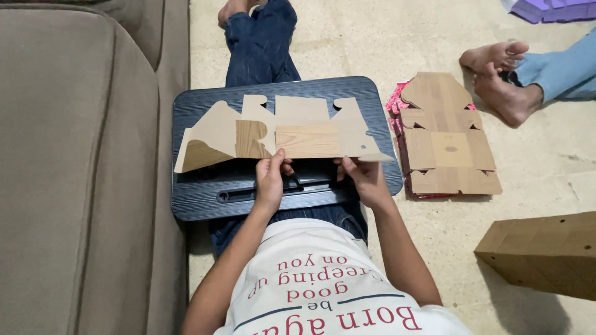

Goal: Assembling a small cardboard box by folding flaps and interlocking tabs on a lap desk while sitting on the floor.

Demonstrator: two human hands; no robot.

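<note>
Head view: flat die-cut cardboard box blank, wood-grain print, lies on dark lap tray across person's legs. Left hand pinches blank's near edge, thumb on top. Right hand grips near edge by right flap. Judgement: fold along scored creases only, press blank flat against tray, keep both grips even. Stack of blanks on floor just right of tray.
</note>
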